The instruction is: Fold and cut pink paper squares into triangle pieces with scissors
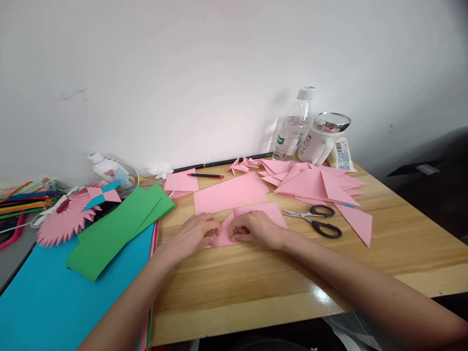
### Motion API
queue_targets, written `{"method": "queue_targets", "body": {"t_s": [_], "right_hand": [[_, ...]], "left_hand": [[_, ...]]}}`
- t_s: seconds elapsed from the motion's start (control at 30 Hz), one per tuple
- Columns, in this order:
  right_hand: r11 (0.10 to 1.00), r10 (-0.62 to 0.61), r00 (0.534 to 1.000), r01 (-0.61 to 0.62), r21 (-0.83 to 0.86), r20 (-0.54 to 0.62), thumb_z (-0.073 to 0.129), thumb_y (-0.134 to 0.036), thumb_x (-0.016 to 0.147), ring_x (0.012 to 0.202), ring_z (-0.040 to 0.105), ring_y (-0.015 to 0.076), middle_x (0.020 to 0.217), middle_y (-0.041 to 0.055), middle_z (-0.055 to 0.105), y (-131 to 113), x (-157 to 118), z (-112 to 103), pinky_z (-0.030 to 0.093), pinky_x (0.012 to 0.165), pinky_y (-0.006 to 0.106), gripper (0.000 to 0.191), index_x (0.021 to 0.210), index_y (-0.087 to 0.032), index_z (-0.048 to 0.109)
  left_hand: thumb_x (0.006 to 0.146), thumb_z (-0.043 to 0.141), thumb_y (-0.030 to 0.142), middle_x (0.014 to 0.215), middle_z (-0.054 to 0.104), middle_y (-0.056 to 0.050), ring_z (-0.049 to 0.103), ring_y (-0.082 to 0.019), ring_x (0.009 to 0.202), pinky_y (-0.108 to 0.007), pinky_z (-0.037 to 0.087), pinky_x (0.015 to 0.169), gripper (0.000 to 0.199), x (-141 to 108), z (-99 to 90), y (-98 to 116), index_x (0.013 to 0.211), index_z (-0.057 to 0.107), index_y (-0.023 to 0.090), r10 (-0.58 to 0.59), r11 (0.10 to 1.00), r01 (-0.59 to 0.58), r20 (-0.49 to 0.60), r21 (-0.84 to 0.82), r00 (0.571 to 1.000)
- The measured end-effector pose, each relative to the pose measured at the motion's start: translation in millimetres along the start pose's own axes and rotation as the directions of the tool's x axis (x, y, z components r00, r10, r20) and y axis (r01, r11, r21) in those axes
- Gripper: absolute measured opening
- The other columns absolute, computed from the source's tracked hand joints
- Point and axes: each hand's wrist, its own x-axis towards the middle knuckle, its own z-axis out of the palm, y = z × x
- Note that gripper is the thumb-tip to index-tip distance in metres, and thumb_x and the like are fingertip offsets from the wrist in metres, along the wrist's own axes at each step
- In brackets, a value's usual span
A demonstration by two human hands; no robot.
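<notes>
A sheet of pink paper (269, 213) lies on the wooden table, its left part bent over between my hands. My left hand (197, 231) has its fingers curled and closed on the paper's left end. Beside it my right hand (259, 228) pinches the same paper near its front edge, thumb and fingertips together. The fingertips partly hide the fold. Just behind lies a larger pink sheet (230, 192), flat. Scissors (314, 219) with black handles rest to the right of the paper, blades slightly apart and pointing left.
Folded pink paper pieces (310, 183) are heaped at the back right, before a water bottle (292, 129) and a white mug (318, 141). Green strips (113, 234) lie over blue sheets (106, 297) at left. A pen (205, 175) crosses a small pink sheet. A wall stands behind.
</notes>
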Motion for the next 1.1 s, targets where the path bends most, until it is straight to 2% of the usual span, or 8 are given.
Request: {"method": "queue_targets", "body": {"t_s": [0.13,0.3,0.47,0.6,0.77,0.83,1.0,1.1], "right_hand": [[0.999,0.045,0.999,-0.045,0.024,0.005,0.063,-0.017,0.076,0.067,0.06,0.0125,0.079,-0.0017,0.07,-3.7,-0.5,-3.3,0.036,0.062,0.021,0.014,0.089,-0.022,0.068],[0.99,0.142,0.989,-0.142,-0.005,0.025,0.067,-0.022,0.075,0.064,0.056,0.0131,0.071,-0.0022,0.064,-9.0,0.0,-7.4,0.036,0.061,0.022,0.03,0.105,-0.02,0.063],[0.985,0.17,0.985,-0.171,0.008,0.035,0.068,-0.023,0.076,0.063,0.054,0.0128,0.068,-0.0034,0.06,-10.9,1.1,-8.1,0.036,0.06,0.022,0.034,0.108,-0.018,0.06],[0.988,0.154,0.988,-0.155,0.026,0.022,0.068,-0.02,0.076,0.064,0.054,0.0128,0.071,-0.0026,0.061,-8.9,0.6,-6.6,0.037,0.061,0.023,0.032,0.106,-0.018,0.06],[0.997,0.074,0.996,-0.074,0.005,-0.045,0.071,-0.018,0.073,0.085,0.059,0.0171,0.097,0.004,0.061,-4.5,-0.9,-3.9,0.044,0.073,0.027,0.031,0.102,-0.018,0.06],[0.998,0.061,0.996,-0.061,0.004,-0.062,0.072,-0.017,0.072,0.088,0.059,0.0176,0.105,0.0051,0.058,-4.2,-1.5,-3.4,0.046,0.077,0.028,0.034,0.104,-0.019,0.06],[0.998,0.057,0.997,-0.057,0.002,-0.054,0.072,-0.016,0.072,0.069,0.057,0.0116,0.113,0.0054,0.053,-7.7,-3.5,-4.7,0.048,0.07,0.027,0.037,0.108,-0.019,0.06],[0.999,0.03,0.999,-0.031,-0.013,-0.045,0.069,-0.016,0.076,0.067,0.057,0.0105,0.116,0.0043,0.053,-9.0,-4.5,-6.2,0.048,0.071,0.027,0.038,0.112,-0.021,0.06]], "left_hand": [[0.077,0.057,0.01,0.098,0.052,-0.002,0.048,-0.021,0.095,-0.031,0.038,0.082,0.029,1.1,-1.2,-1.6,0.101,0.06,0.025,-0.018,0.999,0.018,0.008,0.037,1.0],[0.078,0.057,0.011,0.101,0.052,-0.002,0.048,-0.021,0.098,-0.032,0.038,0.086,0.041,1.0,-1.8,-1.7,0.115,0.058,0.029,-0.035,0.999,0.035,0.009,-0.001,0.999],[0.079,0.057,0.012,0.102,0.054,-0.002,0.05,-0.02,0.099,-0.031,0.039,0.085,0.04,0.0,-1.1,-1.9,0.115,0.06,0.029,-0.035,0.999,0.034,-0.02,-0.019,0.999],[0.083,0.055,0.017,0.095,0.056,-0.003,0.052,-0.017,0.087,-0.028,0.04,0.076,0.016,0.2,-2.8,1.5,0.089,0.069,0.021,0.045,0.999,-0.045,-0.021,0.014,0.999],[0.092,0.041,0.017,0.097,0.06,-0.003,0.051,-0.017,0.091,-0.028,0.041,0.076,0.03,1.2,-4.4,14.7,0.075,0.065,0.018,0.173,0.985,-0.172,-0.047,0.025,0.984],[0.092,0.038,0.013,0.104,0.061,-0.002,0.052,-0.017,0.094,-0.028,0.041,0.079,0.03,1.1,-3.6,19.7,0.076,0.064,0.018,0.178,0.984,-0.176,-0.047,0.04,0.983],[0.092,0.039,0.013,0.104,0.064,-0.004,0.054,-0.018,0.094,-0.031,0.043,0.083,0.028,-0.3,-3.7,27.1,0.087,0.066,0.017,0.117,0.977,-0.113,-0.014,0.18,0.993],[0.091,0.046,0.014,0.11,0.064,-0.005,0.053,-0.021,0.101,-0.036,0.04,0.09,0.022,-1.6,-7.0,29.4,0.091,0.067,0.017,0.095,0.966,-0.098,0.027,0.241,0.995]]}}
